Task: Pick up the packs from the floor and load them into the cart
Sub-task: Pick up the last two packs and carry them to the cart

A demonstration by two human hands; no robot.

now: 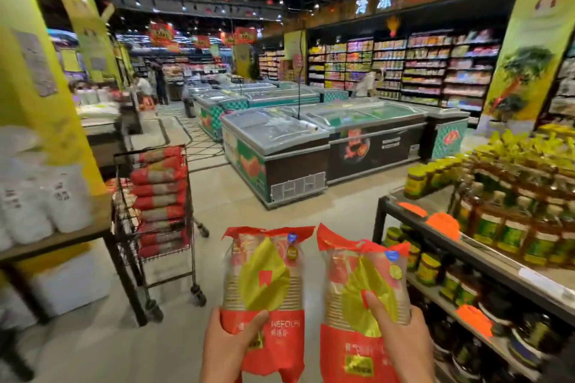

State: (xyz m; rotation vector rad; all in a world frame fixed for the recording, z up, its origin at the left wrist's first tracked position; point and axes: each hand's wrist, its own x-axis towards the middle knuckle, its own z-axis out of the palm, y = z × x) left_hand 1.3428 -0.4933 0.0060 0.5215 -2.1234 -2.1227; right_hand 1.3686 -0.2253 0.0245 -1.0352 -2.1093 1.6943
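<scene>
I hold two red and gold packs upright in front of me. My left hand [228,342] grips the lower part of the left pack [264,277]. My right hand [401,336] grips the right pack [364,286], thumb across its gold leaf print. The black wire cart [124,227] stands ahead to the left on castor wheels. Several red packs [160,193] are stacked inside it up to the rim.
A wooden table [62,236] with white packs stands left of the cart. A shelf [435,227] of green jars runs along the right. Chest freezers [280,146] fill the middle distance. People stand far back on the left. Grey floor [242,211] lies between me and the cart.
</scene>
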